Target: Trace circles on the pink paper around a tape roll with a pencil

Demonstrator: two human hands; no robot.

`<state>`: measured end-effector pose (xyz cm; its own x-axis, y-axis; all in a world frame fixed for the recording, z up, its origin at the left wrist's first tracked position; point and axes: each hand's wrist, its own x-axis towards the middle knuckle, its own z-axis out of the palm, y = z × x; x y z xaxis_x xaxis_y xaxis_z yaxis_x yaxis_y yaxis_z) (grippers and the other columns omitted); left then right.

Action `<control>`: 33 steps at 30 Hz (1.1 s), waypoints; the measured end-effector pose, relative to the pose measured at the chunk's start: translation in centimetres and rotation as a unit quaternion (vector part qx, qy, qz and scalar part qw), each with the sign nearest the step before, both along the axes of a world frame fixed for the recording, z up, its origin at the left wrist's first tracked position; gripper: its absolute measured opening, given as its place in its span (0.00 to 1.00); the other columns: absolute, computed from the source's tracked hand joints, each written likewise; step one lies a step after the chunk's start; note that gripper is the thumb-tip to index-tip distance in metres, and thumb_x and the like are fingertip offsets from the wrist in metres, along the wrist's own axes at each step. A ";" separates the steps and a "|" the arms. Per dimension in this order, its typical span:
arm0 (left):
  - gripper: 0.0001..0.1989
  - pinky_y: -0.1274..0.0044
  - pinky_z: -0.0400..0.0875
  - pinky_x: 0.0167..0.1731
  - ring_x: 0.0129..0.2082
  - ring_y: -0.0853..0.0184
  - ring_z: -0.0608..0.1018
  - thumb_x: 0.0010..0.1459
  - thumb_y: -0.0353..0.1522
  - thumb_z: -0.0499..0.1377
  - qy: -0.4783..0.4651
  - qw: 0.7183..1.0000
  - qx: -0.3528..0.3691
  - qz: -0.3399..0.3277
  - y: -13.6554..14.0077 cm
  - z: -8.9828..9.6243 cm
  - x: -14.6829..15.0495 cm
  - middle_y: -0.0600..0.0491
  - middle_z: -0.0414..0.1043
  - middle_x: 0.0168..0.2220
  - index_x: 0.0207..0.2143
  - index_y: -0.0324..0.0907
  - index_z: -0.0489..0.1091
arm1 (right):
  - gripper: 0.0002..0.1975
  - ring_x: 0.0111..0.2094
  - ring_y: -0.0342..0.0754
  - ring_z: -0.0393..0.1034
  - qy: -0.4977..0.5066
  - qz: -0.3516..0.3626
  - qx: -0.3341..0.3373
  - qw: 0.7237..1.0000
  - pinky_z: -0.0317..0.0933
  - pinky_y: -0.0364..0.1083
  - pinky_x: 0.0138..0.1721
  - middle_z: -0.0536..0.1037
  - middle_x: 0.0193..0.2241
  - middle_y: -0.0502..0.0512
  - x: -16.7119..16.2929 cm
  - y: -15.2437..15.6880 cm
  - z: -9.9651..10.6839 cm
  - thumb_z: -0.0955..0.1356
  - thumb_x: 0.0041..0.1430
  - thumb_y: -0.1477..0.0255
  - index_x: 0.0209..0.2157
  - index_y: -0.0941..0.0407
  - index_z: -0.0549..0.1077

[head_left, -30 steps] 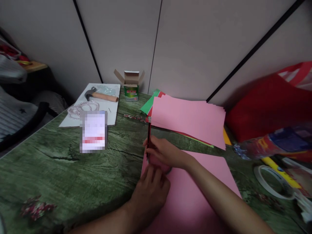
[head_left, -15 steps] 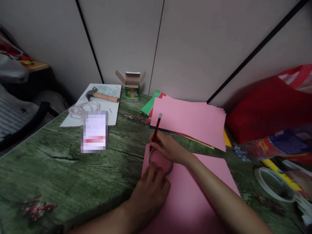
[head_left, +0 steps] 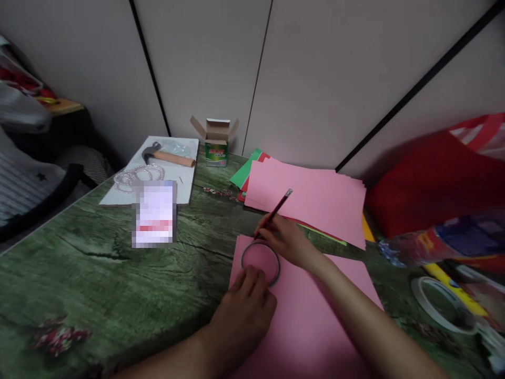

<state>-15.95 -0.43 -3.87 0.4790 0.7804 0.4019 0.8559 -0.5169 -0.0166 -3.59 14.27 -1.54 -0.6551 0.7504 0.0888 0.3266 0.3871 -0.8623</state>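
Note:
A thin grey ring [head_left: 278, 272] lies flat on a pink sheet of paper [head_left: 311, 310] in front of me. My left hand [head_left: 244, 305] rests on the sheet with curled fingers holding the near side of the ring down. In my right hand [head_left: 286, 239] is a dark red pencil [head_left: 277, 207], gripped near its point and leaning to the right. Its tip is at the far rim of the ring, partly hidden by the fingers; I cannot tell whether it touches the paper.
Beyond my hands lies a stack of pink paper [head_left: 307, 187] over other colours. To the left are a blurred-out phone [head_left: 155, 213], a hammer [head_left: 173, 158], bead strings [head_left: 130, 176] and an open small box [head_left: 216, 150]. On the right are a tape roll [head_left: 422, 300], a bottle [head_left: 437, 239] and a red bag [head_left: 418, 179].
My right hand has moved right along the far rim of the ring, and the pencil now tilts more to the right. My left hand stays on the ring.

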 end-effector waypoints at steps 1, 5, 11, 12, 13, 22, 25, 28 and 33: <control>0.07 0.67 0.68 0.42 0.47 0.53 0.72 0.54 0.25 0.56 0.001 1.000 -0.004 0.000 0.0 0.0 0.0 0.39 0.70 0.44 0.37 0.34 0.68 | 0.02 0.34 0.49 0.74 -0.004 -0.010 0.006 1.000 0.67 0.48 0.35 0.76 0.31 0.55 0.3 -0.1 0.0 0.62 0.60 0.72 0.36 0.54 0.63; 0.08 0.67 0.69 0.41 0.49 0.52 0.71 0.54 0.25 0.56 0.009 0.999 -0.032 -0.001 -0.1 0.1 -0.1 0.37 0.68 0.47 0.39 0.34 0.67 | 0.03 0.34 0.50 0.74 -0.022 -0.048 0.039 0.998 0.67 0.50 0.37 0.77 0.32 0.55 1.5 -0.5 -0.1 0.63 0.60 0.70 0.35 0.54 0.65; 0.09 0.65 0.72 0.39 0.49 0.51 0.71 0.53 0.21 0.54 0.012 0.999 -0.053 -0.002 -0.1 0.5 -0.1 0.36 0.68 0.47 0.38 0.34 0.67 | 0.05 0.36 0.53 0.74 -0.010 -0.091 0.057 0.994 0.68 0.50 0.32 0.76 0.33 0.57 3.4 -2.1 -0.6 0.62 0.62 0.68 0.37 0.53 0.66; 0.09 0.65 0.73 0.38 0.49 0.51 0.71 0.53 0.21 0.54 0.015 0.998 -0.058 -0.001 0.0 0.5 -0.1 0.36 0.68 0.48 0.38 0.34 0.67 | 0.05 0.36 0.53 0.74 -0.009 -0.098 0.064 0.993 0.68 0.50 0.33 0.76 0.33 0.57 3.7 -2.4 -0.7 0.62 0.62 0.67 0.37 0.53 0.66; 0.10 0.65 0.73 0.38 0.50 0.50 0.71 0.53 0.21 0.54 0.021 0.998 -0.065 0.001 0.0 0.6 -0.1 0.36 0.68 0.48 0.38 0.35 0.68 | 0.06 0.36 0.53 0.73 -0.007 -0.104 0.071 0.992 0.67 0.51 0.35 0.76 0.33 0.57 3.9 -2.7 -0.7 0.62 0.62 0.67 0.37 0.54 0.67; 0.12 0.68 0.76 0.25 0.55 0.40 0.65 0.53 0.21 0.56 0.051 0.981 -0.174 0.070 0.6 2.0 0.0 0.37 0.60 0.57 0.38 0.41 0.71 | 0.08 0.37 0.53 0.73 0.013 -0.156 0.071 0.985 0.67 0.53 0.39 0.75 0.35 0.59 4.9 -5.3 -0.9 0.62 0.62 0.67 0.35 0.55 0.69; 0.14 0.66 0.76 0.25 0.56 0.40 0.64 0.54 0.21 0.54 0.054 0.974 -0.198 0.095 0.9 2.8 0.1 0.36 0.57 0.59 0.40 0.44 0.72 | 0.07 0.38 0.53 0.72 0.025 -0.168 0.072 0.983 0.67 0.52 0.40 0.75 0.36 0.60 5.1 -6.3 -1.3 0.62 0.62 0.67 0.35 0.55 0.69; 0.17 0.66 0.75 0.27 0.55 0.43 0.66 0.55 0.20 0.52 0.055 0.971 -0.211 0.100 1.3 4.0 0.2 0.36 0.57 0.58 0.42 0.45 0.72 | 0.06 0.39 0.52 0.72 0.039 -0.173 0.085 0.980 0.67 0.50 0.40 0.75 0.36 0.59 5.2 -7.2 -1.7 0.62 0.62 0.68 0.36 0.55 0.68; 0.16 0.67 0.74 0.33 0.49 0.50 0.71 0.57 0.22 0.52 0.071 0.959 -0.250 0.110 2.6 5.9 0.8 0.39 0.59 0.57 0.42 0.44 0.73 | 0.05 0.35 0.48 0.72 0.053 -0.176 0.101 0.978 0.66 0.46 0.35 0.76 0.34 0.56 5.3 -8.7 -1.8 0.63 0.60 0.69 0.35 0.55 0.68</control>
<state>-15.14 2.13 2.00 0.3025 0.9473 -0.1059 0.9528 -0.2974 0.0612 1.75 5.53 -3.32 -0.3376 0.8883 0.3115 0.3826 0.4318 -0.8168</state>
